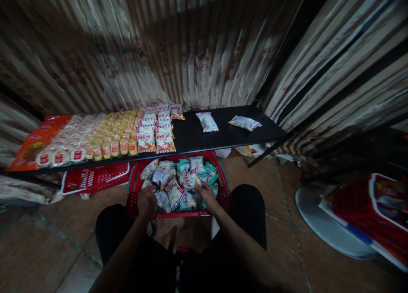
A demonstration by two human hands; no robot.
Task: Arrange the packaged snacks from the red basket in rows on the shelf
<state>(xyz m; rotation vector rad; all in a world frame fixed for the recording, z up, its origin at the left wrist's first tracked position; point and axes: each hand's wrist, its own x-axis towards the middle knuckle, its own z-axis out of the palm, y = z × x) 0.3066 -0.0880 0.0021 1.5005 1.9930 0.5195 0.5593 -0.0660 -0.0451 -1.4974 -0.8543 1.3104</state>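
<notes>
Between my knees stands a red basket (227, 195) heaped with small snack packets, some white with red print, others teal. My left hand (147, 202) is over the basket's left side, its fingers closed at the edge of a white snack packet (161, 178); the fingertips are partly hidden. At the right, my right hand (207, 196) pinches the lower edge of a white-and-red snack packet (190, 180) on top of the heap. A teal snack packet (210, 173) lies close beyond that hand.
A low black table (188, 141) runs behind the basket. It bears rows of white-and-red packets (145, 138), yellow wrapped cakes (114, 147), white round cakes (59, 157), an orange bag (38, 138) and two separate packets. Red baskets also stand below left and far right.
</notes>
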